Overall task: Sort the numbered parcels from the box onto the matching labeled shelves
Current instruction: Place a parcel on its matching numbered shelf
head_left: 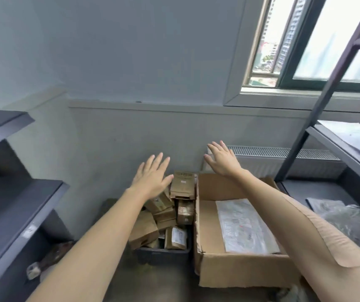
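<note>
A large open cardboard box [209,264] stands on the floor right of centre, with a flat pale plastic-wrapped parcel [243,225] lying in it. Left of it a dark bin [163,256] is heaped with several small brown cardboard parcels [182,186]. My left hand [150,175] is stretched out above the bin, fingers spread, holding nothing. My right hand [221,160] reaches over the far edge of the cardboard box, fingers apart and empty. Dark grey shelves stand at the left [24,210] and at the right [346,153].
A white label [30,229] is stuck on the left shelf's front edge. A flat pale packet [353,136] lies on the upper right shelf and grey bagged parcels [346,216] on the lower one. A radiator [283,155] and a window [318,40] fill the far wall.
</note>
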{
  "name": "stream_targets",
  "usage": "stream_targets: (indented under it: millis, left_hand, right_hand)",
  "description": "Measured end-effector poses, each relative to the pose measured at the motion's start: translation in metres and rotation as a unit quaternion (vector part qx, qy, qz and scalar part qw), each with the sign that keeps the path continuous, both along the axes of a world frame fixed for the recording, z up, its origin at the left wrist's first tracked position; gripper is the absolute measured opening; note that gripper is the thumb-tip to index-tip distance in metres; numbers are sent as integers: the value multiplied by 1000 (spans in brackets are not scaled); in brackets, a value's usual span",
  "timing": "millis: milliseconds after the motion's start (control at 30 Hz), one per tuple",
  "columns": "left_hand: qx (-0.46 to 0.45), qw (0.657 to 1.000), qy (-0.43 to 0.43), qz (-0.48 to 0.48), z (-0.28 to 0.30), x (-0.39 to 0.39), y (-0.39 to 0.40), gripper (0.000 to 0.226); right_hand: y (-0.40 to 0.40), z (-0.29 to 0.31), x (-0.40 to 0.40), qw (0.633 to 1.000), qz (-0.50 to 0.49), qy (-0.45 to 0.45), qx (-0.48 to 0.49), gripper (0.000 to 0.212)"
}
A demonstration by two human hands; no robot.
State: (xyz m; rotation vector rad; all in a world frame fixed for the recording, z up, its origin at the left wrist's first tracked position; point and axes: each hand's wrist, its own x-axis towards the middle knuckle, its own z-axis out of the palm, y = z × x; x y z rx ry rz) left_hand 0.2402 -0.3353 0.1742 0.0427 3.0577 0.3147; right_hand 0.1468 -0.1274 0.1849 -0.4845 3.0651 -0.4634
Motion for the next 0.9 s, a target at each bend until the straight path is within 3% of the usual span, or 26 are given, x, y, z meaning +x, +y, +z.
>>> stream_targets:
  millis: [500, 700, 900]
  left_hand:
    - [58, 984, -121, -117, -130, -183, 127, 60]
    - [114, 964, -216, -102, -203, -218, 159, 60]
    - [113, 951, -285, -48, -297, -230, 178, 58]
  right_hand:
    - [193, -127, -109, 964, -186, -168, 92, 57]
    - [245, -194, -126, 928, -227, -271, 120, 58]
    - [293, -276, -147, 897, -237, -348, 134, 60]
